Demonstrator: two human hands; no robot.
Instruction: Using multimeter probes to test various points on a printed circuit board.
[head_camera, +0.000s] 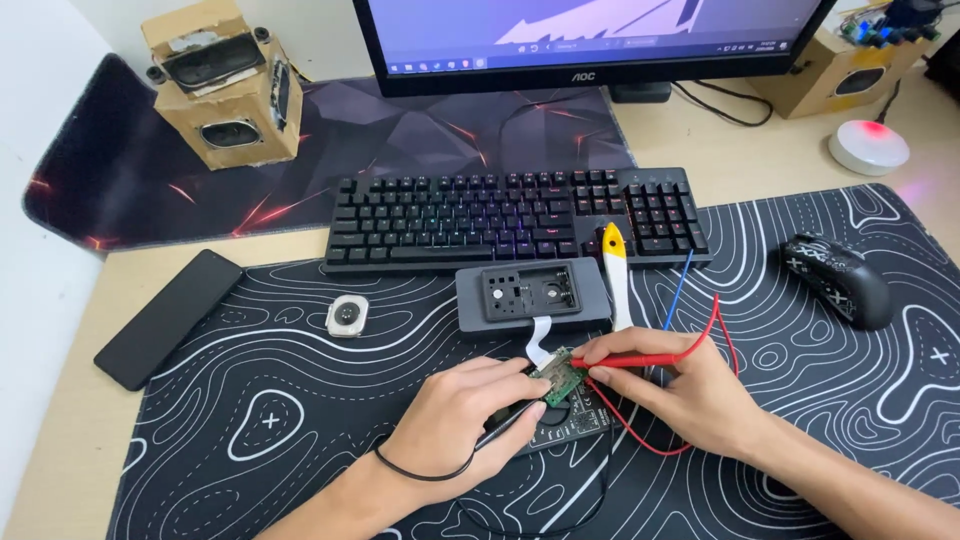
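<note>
Probing is the step in hand: the right hand pinches a red probe like a pen, thumb and forefinger closed on its shaft, tip laid on the small green board. The left hand steadies that board, fingers curled down over its near edge, and seems also to pin a black lead under them; how firmly it grips I cannot tell. The board sits between the two grips, atop a dark meter, joined by a white ribbon to the grey case just beyond the fingertips. A red wire loops back under the right wrist. By my judgement, the next touch calls for a steady tip and no slip across neighbouring pads. Both wrists rest low on the mat, forearms angled inward.
</note>
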